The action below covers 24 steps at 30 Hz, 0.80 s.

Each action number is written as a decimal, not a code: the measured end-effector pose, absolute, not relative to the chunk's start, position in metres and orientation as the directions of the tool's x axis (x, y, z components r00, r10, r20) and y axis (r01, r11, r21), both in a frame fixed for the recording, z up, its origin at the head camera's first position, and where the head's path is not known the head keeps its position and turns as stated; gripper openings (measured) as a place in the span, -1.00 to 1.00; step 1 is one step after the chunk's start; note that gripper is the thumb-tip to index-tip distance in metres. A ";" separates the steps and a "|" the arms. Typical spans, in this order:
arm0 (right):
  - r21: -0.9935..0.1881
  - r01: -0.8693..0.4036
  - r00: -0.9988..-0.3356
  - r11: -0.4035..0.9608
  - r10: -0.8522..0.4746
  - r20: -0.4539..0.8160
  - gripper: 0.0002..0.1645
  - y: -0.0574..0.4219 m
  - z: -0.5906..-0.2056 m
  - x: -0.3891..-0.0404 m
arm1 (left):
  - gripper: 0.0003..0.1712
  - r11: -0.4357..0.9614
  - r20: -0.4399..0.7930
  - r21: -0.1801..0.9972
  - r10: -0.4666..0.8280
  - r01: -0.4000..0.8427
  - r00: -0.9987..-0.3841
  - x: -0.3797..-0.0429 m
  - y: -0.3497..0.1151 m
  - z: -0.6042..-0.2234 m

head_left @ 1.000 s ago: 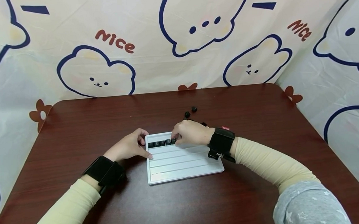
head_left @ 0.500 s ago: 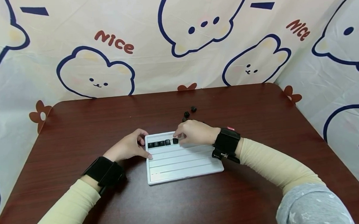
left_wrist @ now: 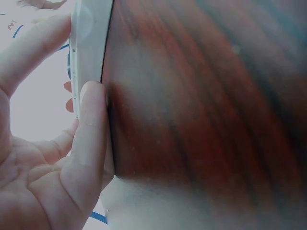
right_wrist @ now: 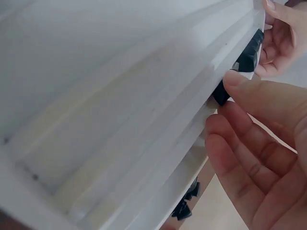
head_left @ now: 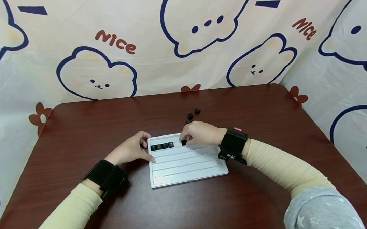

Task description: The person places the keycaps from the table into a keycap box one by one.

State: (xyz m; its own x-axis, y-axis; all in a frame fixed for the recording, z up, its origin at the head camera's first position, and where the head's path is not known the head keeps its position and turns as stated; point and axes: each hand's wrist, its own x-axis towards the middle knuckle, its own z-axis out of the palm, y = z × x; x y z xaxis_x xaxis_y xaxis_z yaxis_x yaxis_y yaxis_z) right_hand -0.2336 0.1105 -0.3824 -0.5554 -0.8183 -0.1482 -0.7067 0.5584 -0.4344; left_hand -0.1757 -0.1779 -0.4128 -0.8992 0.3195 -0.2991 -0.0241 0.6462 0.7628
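Note:
A white ridged board (head_left: pixel 188 162) lies mid-table, with a short row of black keycaps (head_left: pixel 162 146) along its far left groove. My left hand (head_left: pixel 131 149) holds the board's left edge between thumb and fingers, seen close up with the board's white side (left_wrist: pixel 91 43) in the left wrist view. Over the far part of the board, my right hand (head_left: pixel 201 133) pinches a single black keycap (right_wrist: pixel 221 93) between thumb and fingers. A small gap separates this keycap from the row (right_wrist: pixel 249 53). In the head view the right hand partly covers it.
Several loose black keycaps (head_left: pixel 190 116) lie on the brown table (head_left: pixel 110 121) beyond the board. A patterned cloth (head_left: pixel 157 71) hangs behind the table. Both wrists wear black straps (head_left: pixel 107 176).
My right hand has shifted slightly right along the groove with its keycap, widening the gap from the row. The left hand keeps its place on the board.

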 end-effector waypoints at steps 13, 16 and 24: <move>-0.412 -0.736 -0.532 0.537 -0.835 -0.139 -0.71 0.104 -0.384 -0.231 | -0.11 0.648 -0.309 0.761 0.316 -0.034 -0.897 -0.177 -0.177 -0.414; -0.395 -0.756 -0.519 0.522 -0.846 -0.125 -0.73 0.103 -0.385 -0.230 | -0.10 0.642 -0.303 0.767 0.324 -0.028 -0.896 -0.177 -0.177 -0.414; -0.452 -0.707 -0.557 0.543 -0.822 -0.116 -0.76 0.099 -0.381 -0.231 | -0.11 0.644 -0.307 0.764 0.316 -0.035 -0.898 -0.178 -0.178 -0.415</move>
